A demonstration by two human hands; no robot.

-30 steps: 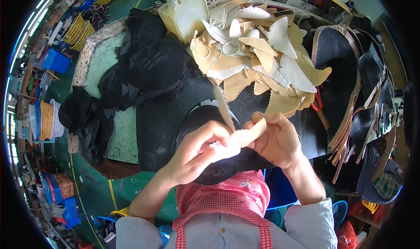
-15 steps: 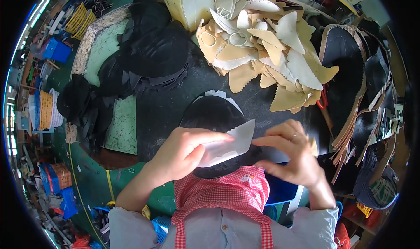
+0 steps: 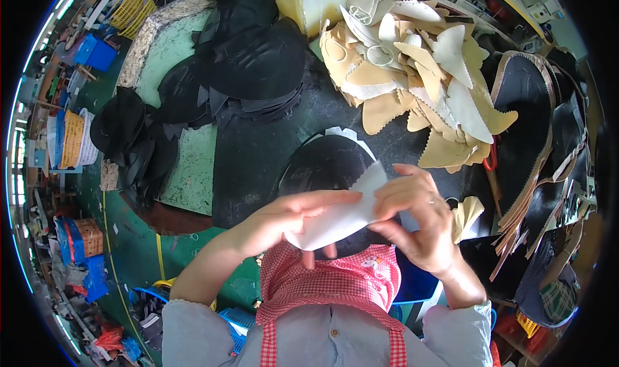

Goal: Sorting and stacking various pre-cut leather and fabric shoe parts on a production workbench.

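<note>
A thin white sheet piece (image 3: 342, 220), with a zigzag upper edge, is held between my two hands above a black oval piece (image 3: 316, 164). My left hand (image 3: 274, 220) is closed on its left part, with fingers on top and two fingertips showing below its lower edge. My right hand (image 3: 418, 220), a ring on one finger, pinches the right end between thumb and fingers. The black oval lies at the near edge of the table, a white notched strip (image 3: 353, 137) showing along its far rim. Its near part is mostly hidden by the sheet and my hands.
Black cut pieces (image 3: 251, 64) are piled at the far left, next to a cream container (image 3: 309, 6). Beige and white zigzag-edged pieces (image 3: 412, 90) are heaped at the far right. Long black trimmed strips (image 3: 525, 115) lie right, near red-handled scissors (image 3: 491, 157).
My right hand has closed on the sheet's right end, where it was apart before. My left fingers have gone under the sheet, which now bends. The table has shifted slightly right in view.
</note>
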